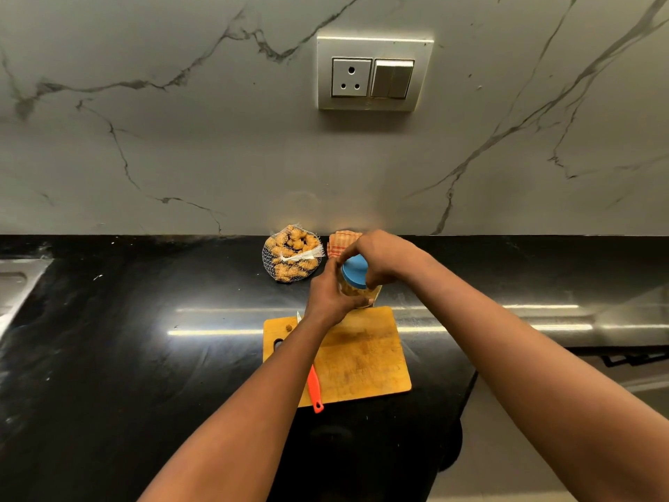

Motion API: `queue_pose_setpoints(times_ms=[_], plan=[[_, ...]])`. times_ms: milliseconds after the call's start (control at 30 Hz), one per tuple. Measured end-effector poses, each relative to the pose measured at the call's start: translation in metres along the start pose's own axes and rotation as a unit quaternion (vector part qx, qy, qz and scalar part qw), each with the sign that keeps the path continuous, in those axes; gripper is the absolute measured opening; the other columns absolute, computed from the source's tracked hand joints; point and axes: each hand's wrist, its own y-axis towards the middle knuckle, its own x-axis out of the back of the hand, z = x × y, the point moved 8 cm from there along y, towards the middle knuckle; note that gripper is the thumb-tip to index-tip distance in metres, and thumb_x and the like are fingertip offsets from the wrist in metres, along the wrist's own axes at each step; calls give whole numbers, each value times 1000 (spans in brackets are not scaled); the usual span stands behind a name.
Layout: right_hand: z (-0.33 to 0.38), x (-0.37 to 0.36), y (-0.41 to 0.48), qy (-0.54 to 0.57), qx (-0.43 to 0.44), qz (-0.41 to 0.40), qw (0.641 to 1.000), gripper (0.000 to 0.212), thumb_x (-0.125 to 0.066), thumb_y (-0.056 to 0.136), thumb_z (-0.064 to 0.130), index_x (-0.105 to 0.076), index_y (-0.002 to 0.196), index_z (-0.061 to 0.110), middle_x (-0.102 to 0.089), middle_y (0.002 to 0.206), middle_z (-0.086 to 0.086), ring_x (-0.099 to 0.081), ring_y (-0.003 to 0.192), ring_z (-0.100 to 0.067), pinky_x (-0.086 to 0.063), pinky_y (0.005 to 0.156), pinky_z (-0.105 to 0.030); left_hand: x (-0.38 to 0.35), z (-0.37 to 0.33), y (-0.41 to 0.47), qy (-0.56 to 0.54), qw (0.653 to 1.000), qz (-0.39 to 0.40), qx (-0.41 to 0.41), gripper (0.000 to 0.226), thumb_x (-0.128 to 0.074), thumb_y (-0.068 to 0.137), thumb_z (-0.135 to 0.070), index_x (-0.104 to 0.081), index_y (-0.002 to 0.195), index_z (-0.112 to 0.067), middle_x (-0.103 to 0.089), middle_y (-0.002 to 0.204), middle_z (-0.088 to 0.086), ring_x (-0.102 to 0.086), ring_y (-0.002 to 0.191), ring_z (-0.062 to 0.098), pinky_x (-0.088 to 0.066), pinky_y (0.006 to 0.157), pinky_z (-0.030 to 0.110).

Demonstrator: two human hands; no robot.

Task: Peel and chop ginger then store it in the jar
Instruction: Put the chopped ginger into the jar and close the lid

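A clear jar (pixel 356 293) holding pale ginger pieces is lifted just past the far edge of the wooden cutting board (pixel 358 360). My left hand (pixel 327 297) grips the jar's body. My right hand (pixel 378 257) grips its blue lid (pixel 354 271) from above, and the jar leans toward the left. A knife with an orange handle (pixel 314 387) lies along the board's left side, its blade mostly hidden under my left forearm. One small ginger bit (pixel 289 327) sits near the board's far left corner. A white net bag of whole ginger (pixel 291 257) lies by the wall.
A checked orange cloth (pixel 340 242) lies behind the jar, against the wall. The black countertop (pixel 144 338) has a steel sink (pixel 14 288) at its far left and drops off at the right front edge. A wall socket (pixel 373 74) sits above.
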Motion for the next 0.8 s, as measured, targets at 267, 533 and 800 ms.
queue_pose_setpoints(times_ms=[267,533,800], plan=[[-7,2,0,29,-21,-48,998,75,-87,66,30,-57,135,28,-62,125,-3,-61,105,-22,-54,82,-32,0,2,0,0,1000,-1,-12,86,-93,56,-29,-46,128,-24,-60,117,-8,-56,101,7,-42,75,11],[-12,-5,-13,66,-27,-82,994,75,-80,73,39,-51,141,23,-58,130,-6,-55,116,-24,-49,96,-36,-1,6,-1,-5,998,-10,-57,81,-89,60,-38,-48,129,-28,-61,112,-14,-59,101,1,-53,82,20],[-21,-15,-20,91,-43,-107,989,77,-75,77,49,-44,145,30,-50,136,-10,-50,121,-25,-45,100,-38,-5,3,0,8,997,2,-83,87,-78,62,-55,-45,138,-28,-62,122,-9,-58,110,6,-54,90,33]])
